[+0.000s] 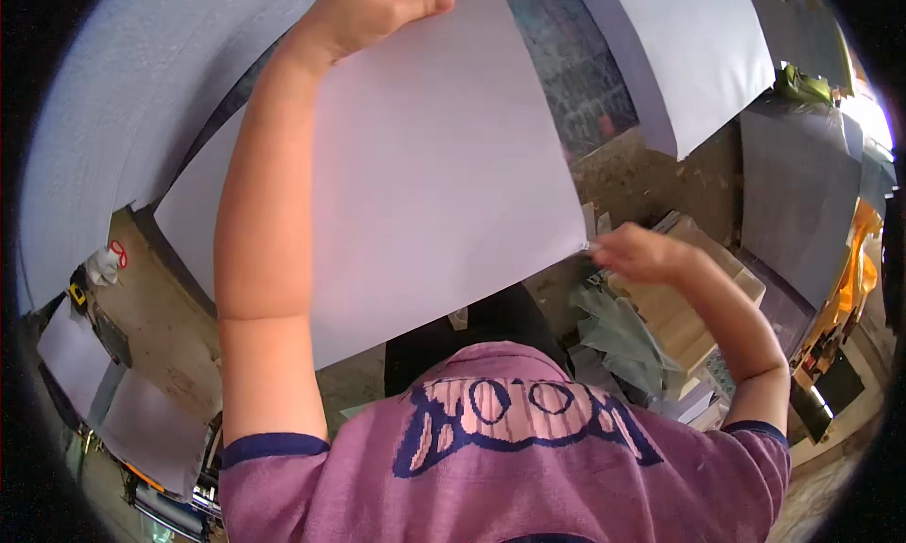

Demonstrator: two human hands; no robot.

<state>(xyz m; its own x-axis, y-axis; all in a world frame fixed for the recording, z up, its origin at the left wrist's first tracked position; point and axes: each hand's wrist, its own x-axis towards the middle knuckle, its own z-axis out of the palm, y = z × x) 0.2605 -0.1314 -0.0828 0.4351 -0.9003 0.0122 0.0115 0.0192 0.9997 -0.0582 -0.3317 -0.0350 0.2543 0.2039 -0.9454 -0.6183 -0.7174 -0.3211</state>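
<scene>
A large white sheet (444,166) spreads across the bench before me, its near edge slanting past my body. My left hand (373,13) is over the far part of the sheet, thumb stretched to the right and the other fingers bent. The upper edge of the view cuts off part of those fingers, so what they hold, if anything, is hidden. At the sheet's near right corner, my right hand (644,253) is closed and slightly smeared by motion. Its fingertips meet the corner, where a small pale bit shows.
A tall stack of white sheets (123,100) stands on the left. Another white stack (703,52) lies far right, beyond a dark, worn surface strip (580,81). Crumpled translucent film (618,335) and a wooden box (703,279) sit below my right hand. Orange plastic (857,260) hangs at right.
</scene>
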